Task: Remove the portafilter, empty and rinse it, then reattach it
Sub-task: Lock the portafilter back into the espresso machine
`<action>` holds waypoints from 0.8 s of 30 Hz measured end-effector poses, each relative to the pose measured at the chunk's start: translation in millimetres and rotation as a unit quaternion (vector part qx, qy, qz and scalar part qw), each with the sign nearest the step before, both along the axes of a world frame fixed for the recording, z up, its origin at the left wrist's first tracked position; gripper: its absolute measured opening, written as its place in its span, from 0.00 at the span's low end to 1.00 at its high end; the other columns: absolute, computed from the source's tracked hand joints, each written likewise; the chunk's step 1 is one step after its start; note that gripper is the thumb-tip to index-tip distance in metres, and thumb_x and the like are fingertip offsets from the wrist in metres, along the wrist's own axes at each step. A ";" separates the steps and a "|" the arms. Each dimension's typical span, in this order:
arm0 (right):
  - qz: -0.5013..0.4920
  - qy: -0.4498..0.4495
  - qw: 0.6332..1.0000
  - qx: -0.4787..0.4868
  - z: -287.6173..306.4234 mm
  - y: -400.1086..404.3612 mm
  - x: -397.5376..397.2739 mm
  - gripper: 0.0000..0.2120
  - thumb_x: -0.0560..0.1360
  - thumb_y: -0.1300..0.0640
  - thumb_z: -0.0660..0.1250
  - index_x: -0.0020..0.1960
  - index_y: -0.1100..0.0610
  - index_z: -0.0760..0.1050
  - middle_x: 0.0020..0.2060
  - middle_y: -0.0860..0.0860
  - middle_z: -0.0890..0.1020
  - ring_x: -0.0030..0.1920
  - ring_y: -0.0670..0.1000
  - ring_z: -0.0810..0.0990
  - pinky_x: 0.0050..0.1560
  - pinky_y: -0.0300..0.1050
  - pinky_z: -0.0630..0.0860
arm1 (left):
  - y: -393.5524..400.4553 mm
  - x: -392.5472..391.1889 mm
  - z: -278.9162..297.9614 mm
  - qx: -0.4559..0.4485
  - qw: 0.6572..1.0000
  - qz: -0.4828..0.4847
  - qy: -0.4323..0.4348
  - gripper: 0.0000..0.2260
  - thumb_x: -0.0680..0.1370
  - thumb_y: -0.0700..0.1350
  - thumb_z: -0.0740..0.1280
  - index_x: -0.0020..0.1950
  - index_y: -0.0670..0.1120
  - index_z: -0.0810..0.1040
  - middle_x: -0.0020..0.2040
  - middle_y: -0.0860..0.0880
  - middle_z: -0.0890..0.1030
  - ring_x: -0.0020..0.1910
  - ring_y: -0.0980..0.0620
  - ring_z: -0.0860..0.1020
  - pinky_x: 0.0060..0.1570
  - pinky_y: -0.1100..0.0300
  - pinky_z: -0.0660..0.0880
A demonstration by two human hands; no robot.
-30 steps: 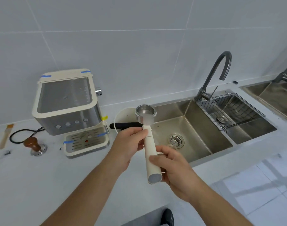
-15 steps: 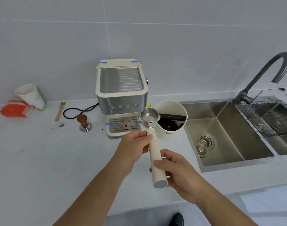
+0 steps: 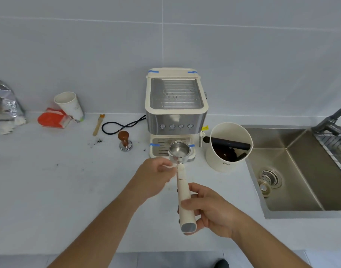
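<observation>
I hold the portafilter (image 3: 182, 182) in front of me, its cream handle pointing toward me and its empty steel basket facing up. My right hand (image 3: 210, 209) grips the lower end of the handle. My left hand (image 3: 156, 176) pinches the handle's neck just below the basket. The basket hovers in front of the drip tray of the cream and steel espresso machine (image 3: 176, 111), which stands against the wall.
A white knock box (image 3: 228, 149) with a black bar and dark grounds stands right of the machine. The steel sink (image 3: 301, 171) lies further right. A tamper (image 3: 124, 141), brush (image 3: 98, 124), black cord, paper cup (image 3: 70, 105) and red packet (image 3: 53, 118) sit left.
The view has swung left from the sink to the espresso machine. Both hands kept their hold and carried the portafilter from above the sink edge to in front of the drip tray.
</observation>
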State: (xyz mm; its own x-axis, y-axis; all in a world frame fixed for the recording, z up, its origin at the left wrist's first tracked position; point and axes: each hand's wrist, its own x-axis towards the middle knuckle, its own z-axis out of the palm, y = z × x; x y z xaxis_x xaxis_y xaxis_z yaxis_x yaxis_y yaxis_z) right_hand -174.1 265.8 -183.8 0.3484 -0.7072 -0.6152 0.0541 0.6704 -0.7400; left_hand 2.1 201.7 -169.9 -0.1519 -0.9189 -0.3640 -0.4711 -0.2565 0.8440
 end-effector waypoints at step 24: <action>-0.065 -0.017 0.998 0.015 -59.6 -90.7 8.5 0.17 0.74 0.64 0.70 0.61 0.54 0.74 0.49 0.56 0.83 0.50 0.58 0.82 0.44 0.52 0.81 | -195.2 -27.9 54.4 -0.357 0.843 -0.281 -0.289 0.25 0.77 0.64 0.58 0.70 0.53 0.71 0.69 0.49 0.73 0.67 0.46 0.70 0.66 0.48 0.65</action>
State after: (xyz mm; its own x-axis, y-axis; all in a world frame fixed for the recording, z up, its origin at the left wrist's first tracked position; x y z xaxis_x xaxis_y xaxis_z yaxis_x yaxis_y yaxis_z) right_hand -165.6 175.1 -243.4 0.2766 -0.7290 -0.6261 0.1666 0.6780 -0.7159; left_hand -25.8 6.5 -115.5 -0.6235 -0.7768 0.0885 -0.7338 0.6205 0.2766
